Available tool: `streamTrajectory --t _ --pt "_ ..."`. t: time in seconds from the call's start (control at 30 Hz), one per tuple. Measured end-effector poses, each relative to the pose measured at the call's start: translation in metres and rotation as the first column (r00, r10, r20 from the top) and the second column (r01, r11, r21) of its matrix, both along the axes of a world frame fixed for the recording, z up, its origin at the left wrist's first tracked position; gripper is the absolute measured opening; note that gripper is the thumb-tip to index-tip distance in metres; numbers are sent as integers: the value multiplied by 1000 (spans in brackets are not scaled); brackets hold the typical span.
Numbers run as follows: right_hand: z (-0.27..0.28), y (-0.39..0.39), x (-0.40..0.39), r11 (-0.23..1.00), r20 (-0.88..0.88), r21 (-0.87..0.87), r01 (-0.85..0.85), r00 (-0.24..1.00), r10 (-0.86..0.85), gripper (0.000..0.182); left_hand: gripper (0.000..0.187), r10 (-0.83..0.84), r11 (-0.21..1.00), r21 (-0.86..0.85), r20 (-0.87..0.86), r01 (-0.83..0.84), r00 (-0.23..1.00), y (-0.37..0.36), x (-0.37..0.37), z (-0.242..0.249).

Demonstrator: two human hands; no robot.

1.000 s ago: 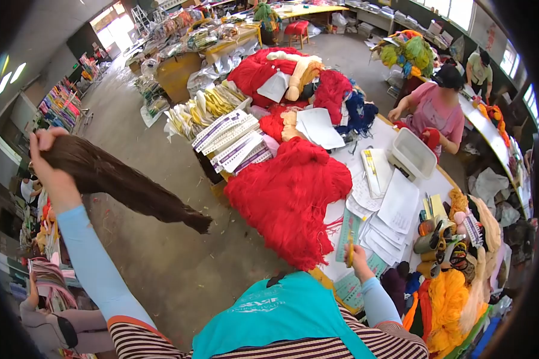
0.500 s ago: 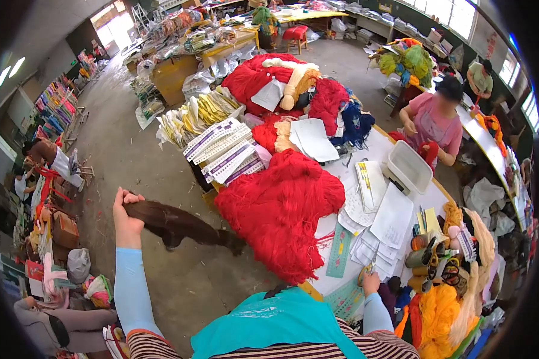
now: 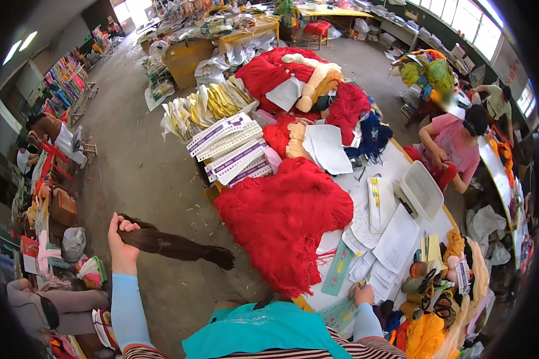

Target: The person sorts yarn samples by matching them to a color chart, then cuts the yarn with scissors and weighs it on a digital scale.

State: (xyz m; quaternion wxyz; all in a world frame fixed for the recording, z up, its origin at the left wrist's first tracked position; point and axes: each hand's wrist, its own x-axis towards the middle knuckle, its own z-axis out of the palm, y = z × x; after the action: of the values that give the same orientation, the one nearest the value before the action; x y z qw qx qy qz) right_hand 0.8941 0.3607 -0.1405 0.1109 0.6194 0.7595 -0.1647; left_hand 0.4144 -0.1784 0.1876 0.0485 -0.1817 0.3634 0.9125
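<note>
My left hand (image 3: 124, 240) is closed round one end of a dark brown hank of thread (image 3: 176, 244), held out over the floor at the left. The hank's loose end points right, towards a large heap of red thread (image 3: 287, 221) on the table. At the table's near edge my right hand (image 3: 363, 293) is closed round the handles of scissors (image 3: 353, 289), which are only partly visible. Beside that hand lie loose papers (image 3: 383, 275) and a green ruler (image 3: 338, 269).
White and purple cards (image 3: 233, 149) stand in stacks behind the red heap. A clear plastic bin (image 3: 422, 191) sits near a seated person in pink (image 3: 452, 143). Spools and orange thread (image 3: 426, 335) lie at the right. More people are at the left and far right.
The brown hank has swung up and straightened, and my left hand has moved slightly down. My right hand has shifted a little left and down with the scissors. The view has turned.
</note>
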Motion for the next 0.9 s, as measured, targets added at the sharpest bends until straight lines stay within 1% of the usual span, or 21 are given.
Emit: streamTrajectory --t 0.17,0.23,0.27,0.3,0.33,0.37,0.4,0.43,0.47,0.5,0.53,0.57,0.6,0.63,0.7,0.73,0.77,0.8,0.83,0.87,0.9 --pt "-1 5 -11 997 5 25 68 998 -68 45 22 20 999 -30 24 -19 1000 -29 -21 -16" --pt "-5 0 -14 994 2 61 87 996 -87 47 22 -19 1000 16 59 19 998 -45 -33 -24" --pt "-33 12 -8 992 34 68 107 993 -110 49 21 -78 997 4 9 78 997 -60 -43 -33" --pt "-61 17 5 989 72 65 131 988 -136 51 21 -56 998 40 37 55 998 -60 -46 -26" --pt "-60 11 -2 998 51 33 55 997 -57 54 22 -67 996 63 76 62 995 -58 -53 -20" --pt "-82 8 7 979 0 119 165 986 -166 55 23 -160 978 138 12 157 987 -76 -66 -31" --pt "-64 -13 -11 961 7 272 57 998 -61 55 25 -207 952 230 3 201 978 -86 -78 -35" --pt "-59 -18 -18 975 51 170 146 986 -157 56 26 -247 938 247 -10 242 969 -99 -88 -42" --pt "-71 -23 -16 946 -72 293 137 990 -121 59 26 -287 910 314 6 271 958 -108 -95 -44" --pt "-56 -32 -33 938 -30 246 245 969 -245 60 25 -247 949 214 38 233 968 -117 -97 -44" --pt "-61 -35 -35 919 -42 261 295 955 -295 60 25 -254 952 194 74 236 964 -127 -102 -44" --pt "-46 -42 -53 888 -65 265 376 926 -373 53 24 -256 957 169 117 235 960 -141 -108 -48" --pt "-42 -46 -56 877 -57 247 413 909 -412 44 23 -230 969 134 153 210 961 -144 -111 -47" --pt "-49 -47 -52 874 -55 265 407 911 -408 37 22 -203 978 78 172 192 964 -154 -119 -51" --pt "-51 -46 -54 855 -64 239 461 885 -460 36 22 -184 983 22 192 184 964 -158 -133 -61" --pt "-41 -47 -60 848 -65 239 473 879 -472 36 22 -152 987 -26 194 160 969 -151 -138 -64" --pt "-33 -46 -62 851 -118 195 488 873 -474 37 21 -121 988 -74 191 137 974 -148 -143 -66" --pt "-27 -47 -56 846 -172 152 511 856 -487 39 25 -127 955 -246 161 164 979 -157 -153 -75" --pt "-41 -46 -37 846 -208 165 506 857 -472 40 30 -38 870 -482 153 108 987 -166 -164 -84" --pt "-38 -52 -25 831 -252 178 526 841 -479 40 30 -487 825 -279 88 491 869 -206 -183 -94" --pt "-32 -58 -19 817 -295 197 542 827 -478 40 29 -309 861 -362 184 356 933 -211 -191 -99"
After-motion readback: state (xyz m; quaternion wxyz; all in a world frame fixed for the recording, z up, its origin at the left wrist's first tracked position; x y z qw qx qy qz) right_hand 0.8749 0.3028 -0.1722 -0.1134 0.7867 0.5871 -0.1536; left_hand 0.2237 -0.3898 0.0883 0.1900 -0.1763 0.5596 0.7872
